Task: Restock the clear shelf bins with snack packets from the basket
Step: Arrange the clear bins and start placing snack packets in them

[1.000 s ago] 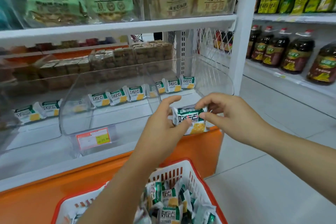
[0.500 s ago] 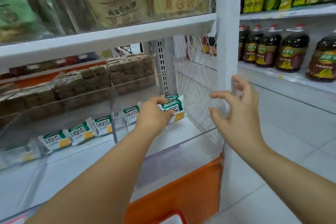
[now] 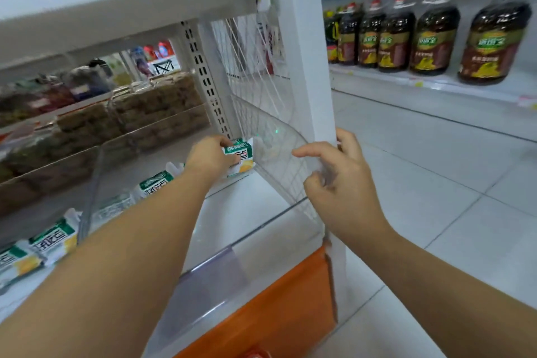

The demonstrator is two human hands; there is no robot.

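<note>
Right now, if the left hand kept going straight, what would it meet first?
Probably the back corner of the clear bin, by the perforated upright; the snack packet in the left hand would touch first.

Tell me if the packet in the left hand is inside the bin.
Inside. The left hand holds the packet past the front wall of the clear bin, low in its back right corner.

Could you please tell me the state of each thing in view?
Left hand: holds a packet inside the bin.
Packet: upright, at the bin's back right corner.
Right hand: grips the bin's side wall.
Other packets: lined in a row to its left.
Bottles: upright, capped, shelved.
</note>
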